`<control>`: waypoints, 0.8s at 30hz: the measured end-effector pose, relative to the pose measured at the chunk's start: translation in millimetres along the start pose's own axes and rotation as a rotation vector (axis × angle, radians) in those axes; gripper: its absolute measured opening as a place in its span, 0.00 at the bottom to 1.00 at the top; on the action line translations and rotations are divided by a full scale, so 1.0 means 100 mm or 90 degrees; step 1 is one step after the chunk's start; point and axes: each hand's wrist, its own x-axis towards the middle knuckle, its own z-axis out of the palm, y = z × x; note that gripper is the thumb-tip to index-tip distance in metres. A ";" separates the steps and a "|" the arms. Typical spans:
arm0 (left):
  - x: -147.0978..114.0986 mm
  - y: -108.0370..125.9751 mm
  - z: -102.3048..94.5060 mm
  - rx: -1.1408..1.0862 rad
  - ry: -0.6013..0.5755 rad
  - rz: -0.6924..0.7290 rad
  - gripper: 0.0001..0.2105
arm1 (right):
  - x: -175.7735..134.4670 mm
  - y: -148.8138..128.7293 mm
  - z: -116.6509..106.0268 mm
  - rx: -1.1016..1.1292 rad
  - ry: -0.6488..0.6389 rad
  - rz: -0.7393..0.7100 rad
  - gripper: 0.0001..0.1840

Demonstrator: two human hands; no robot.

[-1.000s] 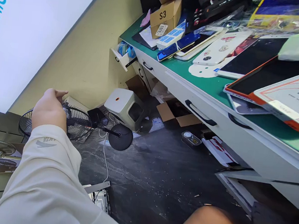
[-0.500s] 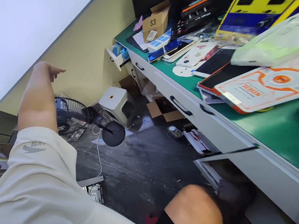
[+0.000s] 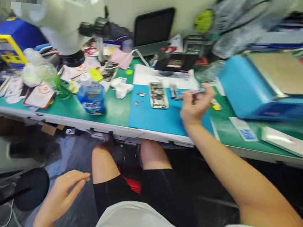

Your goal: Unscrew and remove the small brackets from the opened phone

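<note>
Lowered since the earlier frame, where it stretched out ahead, my left hand (image 3: 62,193) is near my knee (image 3: 104,163), fingers loosely parted, gripping nothing. Over the worktop (image 3: 117,107), my right hand (image 3: 194,105) pinches a slim dark tool (image 3: 198,93), blurred. Left of it, on the blue mat (image 3: 153,120), lies an opened phone (image 3: 158,95), long axis running away from me, far end leaning left; pale rim, grey-and-dark innards bared.

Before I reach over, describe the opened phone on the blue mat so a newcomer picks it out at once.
On the green bench, find the flat blue mat. Toward its far side, left of the right hand, lies the opened phone. Far bigger than the loose pieces to its left, it shows exposed innards inside a pale rim.
</note>
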 end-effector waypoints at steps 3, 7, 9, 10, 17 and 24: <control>0.91 0.28 0.69 -0.040 0.022 0.132 0.12 | 0.13 0.36 -0.30 0.032 -0.009 -0.032 0.17; 1.98 0.56 1.16 -0.001 0.100 0.184 0.11 | 0.19 0.49 -0.21 0.123 -0.050 -0.105 0.21; 2.40 0.60 1.27 0.039 0.136 0.167 0.11 | 0.27 0.48 -0.14 0.159 -0.091 -0.145 0.23; 2.57 0.61 1.30 0.059 0.146 0.156 0.11 | 0.34 0.47 -0.10 0.178 -0.107 -0.172 0.24; 3.07 0.53 1.49 0.147 0.152 0.115 0.15 | 0.63 0.52 0.03 0.261 -0.205 -0.282 0.29; 3.09 0.55 1.53 0.178 0.086 0.098 0.20 | 0.60 0.48 -0.07 0.248 -0.310 -0.368 0.38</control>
